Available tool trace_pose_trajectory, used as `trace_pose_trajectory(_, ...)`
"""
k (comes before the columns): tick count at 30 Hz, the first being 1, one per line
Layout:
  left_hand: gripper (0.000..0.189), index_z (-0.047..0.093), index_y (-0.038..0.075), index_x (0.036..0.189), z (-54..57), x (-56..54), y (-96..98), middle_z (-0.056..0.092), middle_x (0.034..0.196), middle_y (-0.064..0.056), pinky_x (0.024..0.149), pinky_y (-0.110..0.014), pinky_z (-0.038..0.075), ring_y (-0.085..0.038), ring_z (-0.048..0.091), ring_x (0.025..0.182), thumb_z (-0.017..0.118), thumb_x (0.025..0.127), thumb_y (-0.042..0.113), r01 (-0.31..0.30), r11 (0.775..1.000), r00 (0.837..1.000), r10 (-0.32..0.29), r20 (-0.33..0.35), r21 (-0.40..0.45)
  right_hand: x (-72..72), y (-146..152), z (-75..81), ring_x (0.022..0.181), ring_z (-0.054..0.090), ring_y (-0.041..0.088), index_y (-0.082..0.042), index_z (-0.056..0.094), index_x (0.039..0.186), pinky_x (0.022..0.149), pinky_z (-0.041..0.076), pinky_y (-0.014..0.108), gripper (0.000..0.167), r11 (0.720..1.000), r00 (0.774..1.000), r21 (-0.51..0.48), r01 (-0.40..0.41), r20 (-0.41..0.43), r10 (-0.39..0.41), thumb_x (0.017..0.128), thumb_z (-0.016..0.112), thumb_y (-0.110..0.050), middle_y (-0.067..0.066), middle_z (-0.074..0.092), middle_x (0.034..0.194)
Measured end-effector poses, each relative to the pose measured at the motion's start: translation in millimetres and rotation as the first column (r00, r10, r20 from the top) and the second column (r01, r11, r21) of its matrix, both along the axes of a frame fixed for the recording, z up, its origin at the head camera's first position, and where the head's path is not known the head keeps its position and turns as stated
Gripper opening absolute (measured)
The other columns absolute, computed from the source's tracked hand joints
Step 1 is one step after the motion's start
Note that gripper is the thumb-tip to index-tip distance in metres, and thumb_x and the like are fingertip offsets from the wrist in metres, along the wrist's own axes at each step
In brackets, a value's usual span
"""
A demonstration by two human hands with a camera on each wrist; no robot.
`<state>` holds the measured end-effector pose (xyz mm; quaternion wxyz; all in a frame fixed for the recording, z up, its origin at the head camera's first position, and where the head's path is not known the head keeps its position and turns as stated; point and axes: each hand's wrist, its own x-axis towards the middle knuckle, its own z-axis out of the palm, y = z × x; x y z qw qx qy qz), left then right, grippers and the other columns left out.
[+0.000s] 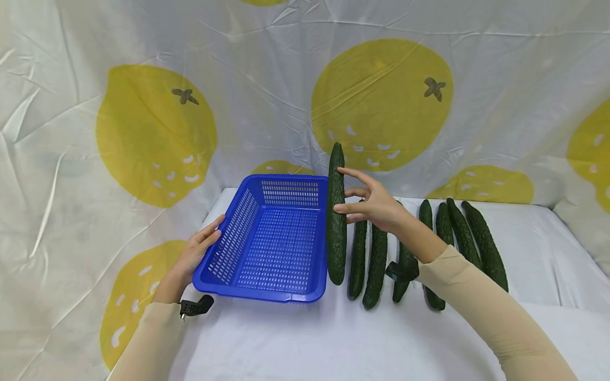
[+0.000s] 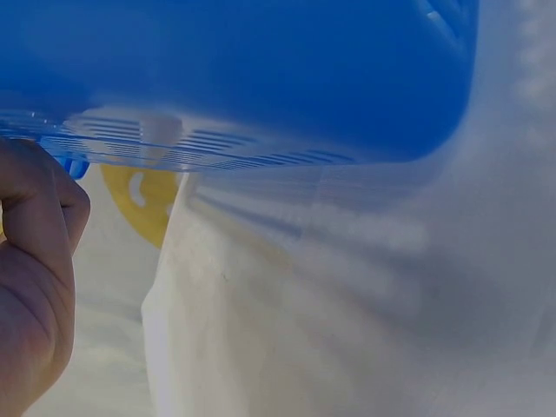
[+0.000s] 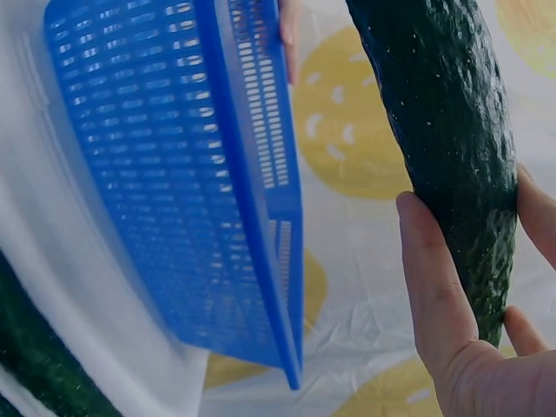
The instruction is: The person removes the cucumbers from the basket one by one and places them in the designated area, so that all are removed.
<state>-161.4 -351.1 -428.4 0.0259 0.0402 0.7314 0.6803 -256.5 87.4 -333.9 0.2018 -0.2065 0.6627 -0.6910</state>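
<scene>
My right hand (image 1: 376, 203) pinches a dark green cucumber (image 1: 336, 233) between thumb and fingers. The cucumber is held lengthwise, just past the right rim of a blue plastic basket (image 1: 264, 297). In the right wrist view the thumb (image 3: 430, 269) lies on one side of the bumpy cucumber (image 3: 452, 113), with fingers on the other. At the basket's left rim, my left hand (image 1: 193, 254) grips the edge. The left wrist view shows its bent fingers (image 2: 43, 208) at the rim, partly out of frame. No cucumber lies inside the slotted basket.
Several more cucumbers (image 1: 376, 270) lie side by side on the white-covered table (image 1: 305, 349), right of the basket; my right forearm hides parts of some. Behind the table hangs a pale curtain (image 1: 267, 95) with yellow lemon prints. A black wrist camera (image 1: 196, 306) sits on each wrist.
</scene>
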Motion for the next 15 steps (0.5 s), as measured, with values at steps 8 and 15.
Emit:
trace_pose_trajectory(8, 0.056, 0.026, 0.015, 0.159, 0.0, 1.3, 0.0, 0.058, 0.130, -0.004, 0.077, -0.033, 0.059, -0.017, 0.067, 0.098, 0.045, 0.108, 0.028, -0.007, 1.000, 1.000, 0.007, 0.013, 0.006, 4.2, 17, -8.5, 0.097, 0.063, 0.029, -0.033, 0.034, 0.156, 0.076, 0.058, 0.049, 0.087, 0.999, 0.999, 0.031, 0.029, -0.024, -0.029, 0.087, 0.076, -0.001, 0.023, 0.043, 0.130)
trace_pose_trajectory(15, 0.056, 0.026, 0.018, 0.159, 0.7, 0.4, 0.9, 0.054, 0.133, -0.007, 0.076, -0.032, 0.058, -0.017, 0.065, 0.098, 0.045, 0.108, 0.030, -0.012, 1.000, 1.000, 0.012, 0.018, -0.014, 7.0, 35, -11.8, 0.130, 0.046, 0.034, -0.031, 0.031, 0.157, 0.081, 0.057, 0.048, 0.086, 0.998, 0.999, 0.058, 0.030, -0.016, -0.030, 0.088, 0.075, -0.003, 0.025, 0.036, 0.147)
